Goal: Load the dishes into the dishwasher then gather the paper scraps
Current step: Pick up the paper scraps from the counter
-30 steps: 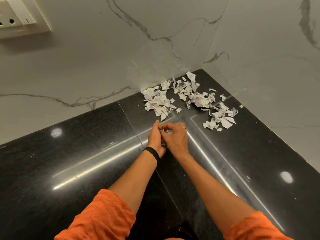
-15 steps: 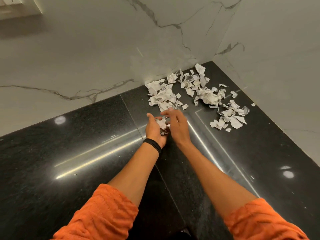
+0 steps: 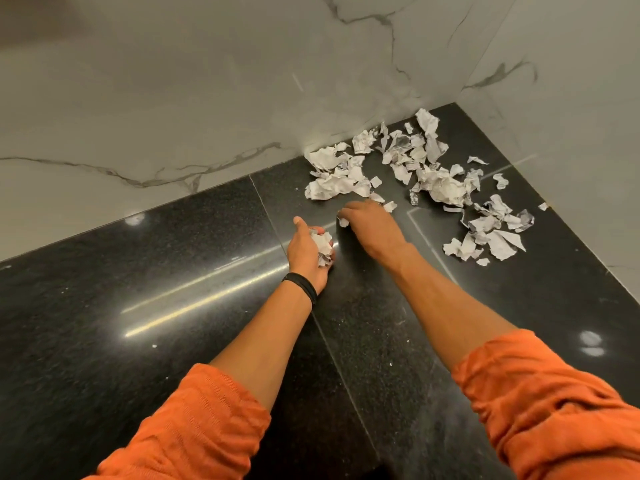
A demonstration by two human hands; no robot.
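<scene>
Torn white paper scraps [image 3: 426, 171] lie scattered in the far corner of a black stone counter [image 3: 173, 289]. My left hand [image 3: 306, 251], palm turned up with a black band at the wrist, cups a small wad of gathered scraps [image 3: 323, 245]. A little ahead and to its right, my right hand [image 3: 370, 223] reaches to the near edge of the pile, and its fingertips pinch one small scrap [image 3: 343, 221]. The two hands are apart. No dishes or dishwasher are in view.
White marble-look walls [image 3: 207, 98] close the counter at the back and on the right, meeting in the corner behind the scraps. A seam runs across the counter between the hands. Orange sleeves cover both upper arms.
The hands, pressed together a second ago, have parted. The right hand has moved forward to the pile's edge while the left stays back holding the wad.
</scene>
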